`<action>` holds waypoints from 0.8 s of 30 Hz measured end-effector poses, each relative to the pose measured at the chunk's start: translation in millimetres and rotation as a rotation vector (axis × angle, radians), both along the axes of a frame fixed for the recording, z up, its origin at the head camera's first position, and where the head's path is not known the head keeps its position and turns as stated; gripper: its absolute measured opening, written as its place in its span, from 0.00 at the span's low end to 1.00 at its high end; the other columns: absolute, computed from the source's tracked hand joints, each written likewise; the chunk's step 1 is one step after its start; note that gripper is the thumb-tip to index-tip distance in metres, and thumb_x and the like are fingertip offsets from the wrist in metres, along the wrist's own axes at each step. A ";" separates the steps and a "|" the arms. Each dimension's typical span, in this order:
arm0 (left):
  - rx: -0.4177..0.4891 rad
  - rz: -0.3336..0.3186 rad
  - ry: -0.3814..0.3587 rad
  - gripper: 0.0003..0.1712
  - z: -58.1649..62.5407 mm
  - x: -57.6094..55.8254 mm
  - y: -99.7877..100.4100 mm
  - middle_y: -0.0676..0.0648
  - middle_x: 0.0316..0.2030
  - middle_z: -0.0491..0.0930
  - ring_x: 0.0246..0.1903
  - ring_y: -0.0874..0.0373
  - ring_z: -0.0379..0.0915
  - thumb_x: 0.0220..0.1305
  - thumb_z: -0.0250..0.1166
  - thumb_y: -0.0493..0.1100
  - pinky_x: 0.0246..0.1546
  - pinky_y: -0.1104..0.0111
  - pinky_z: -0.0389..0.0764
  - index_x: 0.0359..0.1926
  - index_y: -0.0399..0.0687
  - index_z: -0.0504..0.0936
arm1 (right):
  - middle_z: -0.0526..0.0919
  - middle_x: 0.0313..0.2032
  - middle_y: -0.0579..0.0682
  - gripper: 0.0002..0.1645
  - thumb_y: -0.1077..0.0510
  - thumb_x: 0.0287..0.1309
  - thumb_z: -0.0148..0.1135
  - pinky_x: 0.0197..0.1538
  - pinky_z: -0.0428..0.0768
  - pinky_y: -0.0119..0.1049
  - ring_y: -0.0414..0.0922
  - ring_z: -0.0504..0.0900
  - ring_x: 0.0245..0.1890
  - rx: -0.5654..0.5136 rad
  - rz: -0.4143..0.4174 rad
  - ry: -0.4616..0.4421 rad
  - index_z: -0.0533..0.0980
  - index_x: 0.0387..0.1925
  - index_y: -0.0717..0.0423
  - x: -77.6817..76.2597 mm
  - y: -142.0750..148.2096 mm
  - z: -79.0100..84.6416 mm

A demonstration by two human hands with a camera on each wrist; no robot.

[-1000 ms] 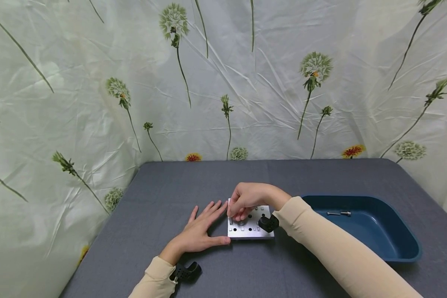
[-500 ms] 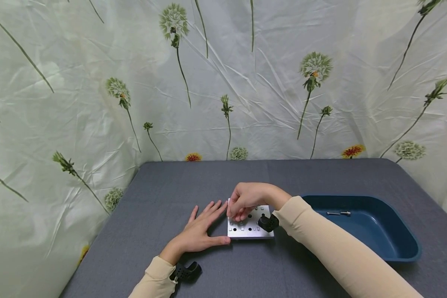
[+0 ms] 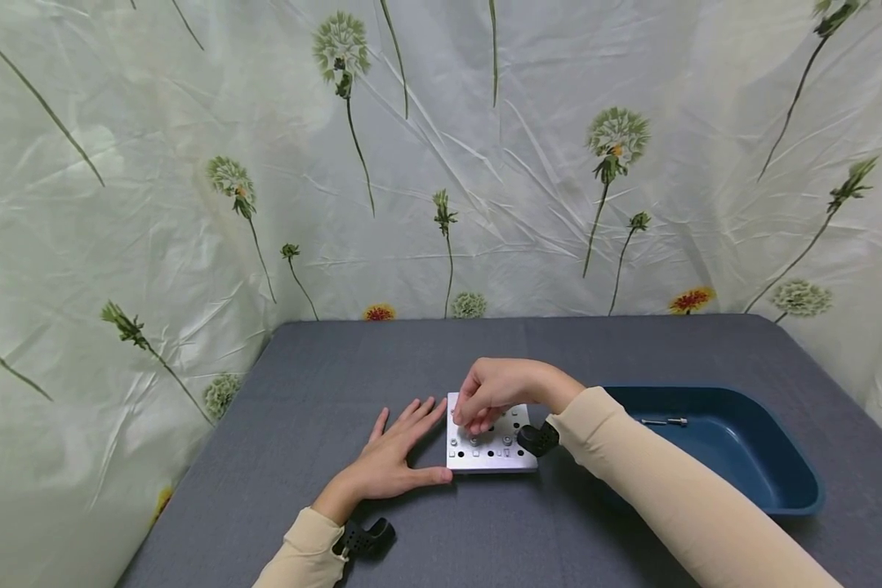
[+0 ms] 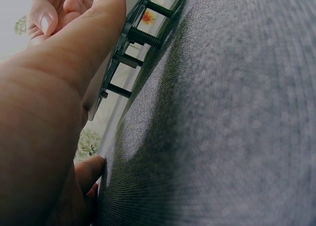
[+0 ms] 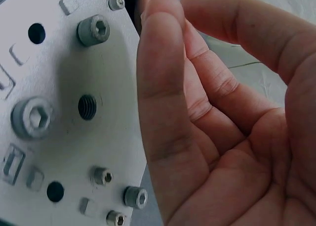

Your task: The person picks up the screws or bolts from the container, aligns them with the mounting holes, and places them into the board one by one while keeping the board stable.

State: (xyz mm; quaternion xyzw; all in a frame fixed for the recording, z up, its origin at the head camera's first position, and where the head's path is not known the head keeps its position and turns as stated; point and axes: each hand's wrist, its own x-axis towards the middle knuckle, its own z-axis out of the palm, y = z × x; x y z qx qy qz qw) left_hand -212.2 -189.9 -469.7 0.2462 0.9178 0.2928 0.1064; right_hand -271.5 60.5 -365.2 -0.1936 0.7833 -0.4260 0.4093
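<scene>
In the head view a silver metal plate [image 3: 500,465] with holes and several bolts lies on the cloth. My left hand [image 3: 397,457] rests spread, its fingertips and thumb right at the plate's left edge. Above the plate's upper left, my right hand [image 3: 485,396] hovers with curled fingers, thumb and forefinger tips together. Whether they pinch something small is hidden; I cannot tell. A socket-head bolt [image 3: 453,443] stands in the plate below them. The right wrist view shows bigger socket-head bolts [image 5: 32,118] beside a threaded hole [image 5: 87,107]. Bolt shanks [image 4: 143,37] stick out under the plate.
A dark blue tray [image 3: 816,494] stands right of the plate, partly behind my right sleeve. In it lie a couple of loose bolts [image 3: 676,421]. Grey cloth [image 3: 382,351] covers the table, and a white flower-print curtain [image 3: 529,163] hangs behind.
A slim bolt shank showed upright under the right fingertips a second ago; a bolt head now shows there at the plate. The right hand has shifted slightly right; the left keeps its place.
</scene>
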 end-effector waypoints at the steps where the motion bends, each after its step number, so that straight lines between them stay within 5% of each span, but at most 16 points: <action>1: -0.001 0.001 -0.001 0.58 0.0 0.0 0.1 0.49 0.86 0.53 0.88 0.45 0.39 0.64 0.73 0.71 0.81 0.32 0.26 0.87 0.72 0.52 | 0.88 0.27 0.47 0.09 0.65 0.71 0.64 0.36 0.85 0.28 0.36 0.84 0.27 0.003 -0.001 0.004 0.88 0.44 0.67 0.0 1.1 0.2; 24: -0.008 -0.007 0.009 0.58 -0.1 0.3 -0.8 0.49 0.86 0.52 0.88 0.45 0.39 0.65 0.72 0.71 0.81 0.32 0.27 0.87 0.73 0.51 | 0.88 0.29 0.46 0.13 0.60 0.71 0.68 0.42 0.86 0.32 0.37 0.83 0.29 -0.001 -0.024 0.053 0.87 0.47 0.69 0.7 33.3 4.1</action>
